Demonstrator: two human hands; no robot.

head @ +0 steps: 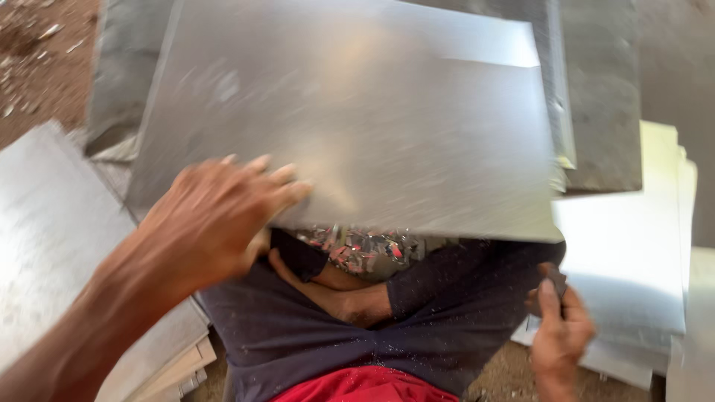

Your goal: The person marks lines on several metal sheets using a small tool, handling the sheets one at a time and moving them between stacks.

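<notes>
Brushed, dull-gleaming metal sheet [350,112], stacked matt metal sheets [45,231], dark cloth trousers [313,335], rough dirt ground [37,59]

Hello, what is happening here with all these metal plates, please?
A person sits cross-legged on the ground among stacks of metal sheets. The left hand grips the near edge of a large metal sheet lying over the lap. The right hand holds a small dark tool. Metal shavings speckle the dark trousers.
</notes>
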